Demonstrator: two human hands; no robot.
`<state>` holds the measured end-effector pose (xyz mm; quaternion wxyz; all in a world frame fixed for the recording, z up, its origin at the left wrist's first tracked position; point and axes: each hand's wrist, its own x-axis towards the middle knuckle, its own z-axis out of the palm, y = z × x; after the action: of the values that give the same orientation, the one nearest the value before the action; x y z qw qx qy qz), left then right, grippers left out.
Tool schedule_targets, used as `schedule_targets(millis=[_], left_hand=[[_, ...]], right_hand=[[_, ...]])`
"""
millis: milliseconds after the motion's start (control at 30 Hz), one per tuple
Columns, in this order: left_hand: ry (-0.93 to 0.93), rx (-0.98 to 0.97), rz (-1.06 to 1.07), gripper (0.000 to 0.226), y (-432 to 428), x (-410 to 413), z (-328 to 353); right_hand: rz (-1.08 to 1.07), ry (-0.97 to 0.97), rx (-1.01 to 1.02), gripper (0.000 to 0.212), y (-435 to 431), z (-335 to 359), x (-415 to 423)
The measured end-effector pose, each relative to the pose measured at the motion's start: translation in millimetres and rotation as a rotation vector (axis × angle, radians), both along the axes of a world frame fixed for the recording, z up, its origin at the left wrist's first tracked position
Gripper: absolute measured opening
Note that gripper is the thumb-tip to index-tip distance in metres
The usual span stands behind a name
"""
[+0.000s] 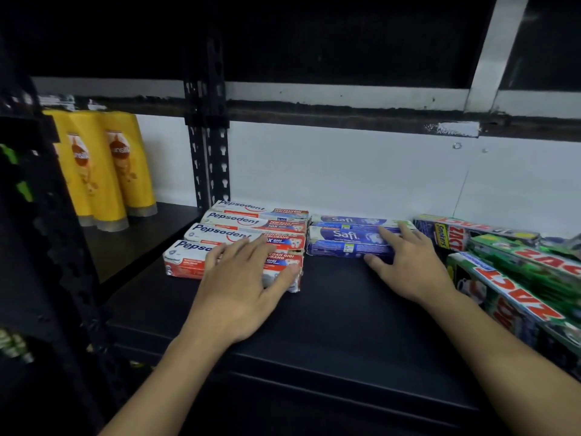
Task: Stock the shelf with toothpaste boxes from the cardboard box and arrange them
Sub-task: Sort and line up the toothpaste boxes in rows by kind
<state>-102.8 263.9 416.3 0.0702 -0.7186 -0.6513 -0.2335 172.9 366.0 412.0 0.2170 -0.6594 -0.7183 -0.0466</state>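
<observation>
Black shelf board point(314, 325) runs under both forearms; green Zact boxes point(518, 278) crowd its right side. Left hand point(239, 287) spread flat on front Pepsodent box point(185, 262) (four in the row). Right hand point(412, 265) open, fingers atop front Safi box point(339, 243), thumb against its face. Yellow shampoo bottles point(103, 171) far left.

Four Pepsodent boxes point(220, 229) in a row; two Safi boxes point(345, 236); at least three Zact boxes point(515, 297), overlapping, hard to count; three yellow shampoo bottles point(125, 171).
</observation>
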Motion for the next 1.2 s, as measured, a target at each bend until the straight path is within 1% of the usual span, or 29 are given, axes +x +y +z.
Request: schedule_targets(millis=[300, 600, 700, 800, 933, 1033, 1133, 1200], left_hand=[[-0.003, 0.026, 0.004, 0.067, 1, 0, -2], [-0.001, 0.018, 0.009, 0.066, -1, 0, -2], [-0.006, 0.02, 0.008, 0.066, -1, 0, -1], [0.0, 0.013, 0.01, 0.068, -1, 1, -1], [0.001, 0.016, 0.009, 0.071, -1, 0, -1], [0.009, 0.015, 0.012, 0.074, 0, 0, -2], [-0.002, 0.03, 0.004, 0.08, 0, 0, -3], [-0.009, 0.031, 0.003, 0.078, 0, 0, -3]], right_hand=[[-0.037, 0.02, 0.005, 0.071, -10, 4, -3], [-0.066, -0.011, -0.009, 0.075, -17, 8, -5], [-0.075, -0.003, 0.032, 0.079, -19, 11, -6], [-0.079, 0.049, 0.045, 0.083, -15, 15, -4], [-0.073, 0.146, -0.02, 0.091, -7, 15, 0], [-0.04, 0.251, -0.06, 0.087, -4, 16, 2], [-0.013, 0.292, -0.056, 0.083, -3, 17, 5], [-0.001, 0.305, -0.042, 0.078, -4, 16, 6]])
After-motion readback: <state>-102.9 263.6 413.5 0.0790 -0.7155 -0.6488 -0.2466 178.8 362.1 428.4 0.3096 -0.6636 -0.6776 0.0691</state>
